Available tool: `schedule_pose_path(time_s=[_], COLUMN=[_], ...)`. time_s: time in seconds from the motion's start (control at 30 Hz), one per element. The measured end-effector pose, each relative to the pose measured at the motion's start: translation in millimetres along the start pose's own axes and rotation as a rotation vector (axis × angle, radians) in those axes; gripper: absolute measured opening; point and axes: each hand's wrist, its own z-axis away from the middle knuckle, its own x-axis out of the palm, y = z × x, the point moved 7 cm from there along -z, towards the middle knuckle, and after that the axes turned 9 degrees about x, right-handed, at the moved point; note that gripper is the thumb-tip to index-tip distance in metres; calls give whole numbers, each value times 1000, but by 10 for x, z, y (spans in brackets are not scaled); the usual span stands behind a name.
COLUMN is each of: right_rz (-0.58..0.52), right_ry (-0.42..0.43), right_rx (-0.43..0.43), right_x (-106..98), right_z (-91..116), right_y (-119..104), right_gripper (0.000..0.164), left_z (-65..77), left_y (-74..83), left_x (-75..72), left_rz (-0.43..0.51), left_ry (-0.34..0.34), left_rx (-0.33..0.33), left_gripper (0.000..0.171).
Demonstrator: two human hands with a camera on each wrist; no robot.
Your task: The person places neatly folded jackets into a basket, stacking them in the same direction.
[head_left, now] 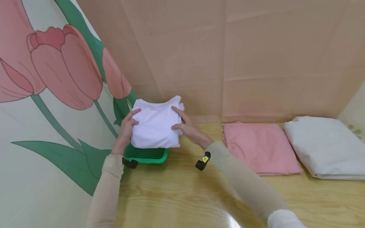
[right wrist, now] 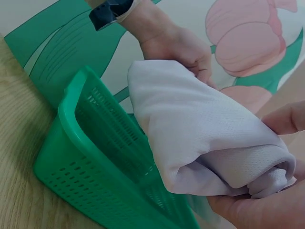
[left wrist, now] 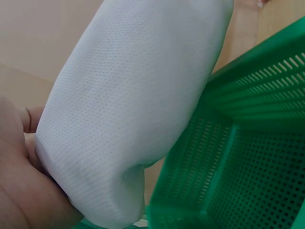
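A folded white shirt (head_left: 156, 123) of fine mesh cloth is held up over a green plastic basket (head_left: 148, 160). My left hand (head_left: 126, 128) grips its left edge, with thumb and fingertips on the face of the cloth. On the other side my right hand (head_left: 189, 126) pinches the right edge, where the layers of the folded shirt (right wrist: 200, 133) show rolled together. The shirt hides most of the basket in the head view. In the left wrist view, the inside of the basket (left wrist: 267, 167) shows its perforated bottom.
To the right on the wood-look surface (head_left: 176, 193) lie a folded pink cloth (head_left: 259, 148) and a larger white folded bundle (head_left: 328, 147). A wall painted with tulips (head_left: 65, 66) rises at the left, close to the basket. Brown sheeting (head_left: 256, 57) covers the back.
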Motion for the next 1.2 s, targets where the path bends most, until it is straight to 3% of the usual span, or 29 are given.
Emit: schedule_pose_path(time_s=[0.5, 0.87, 1.2], right_rz=[-34, -42, -8], right_ry=[15, 49, 40], right_rx=[-2, 56, 114], right_x=[162, 243, 352], right_z=[-297, -510, -571], right_y=[153, 382, 534], right_gripper=[93, 94, 91], left_z=[-188, -259, -273], left_y=[-135, -394, -614], left_x=[-236, -349, -441], left_rz=[-51, -73, -93], left_ry=[38, 18, -13], left_rx=[15, -31, -71], left_gripper=[65, 64, 65])
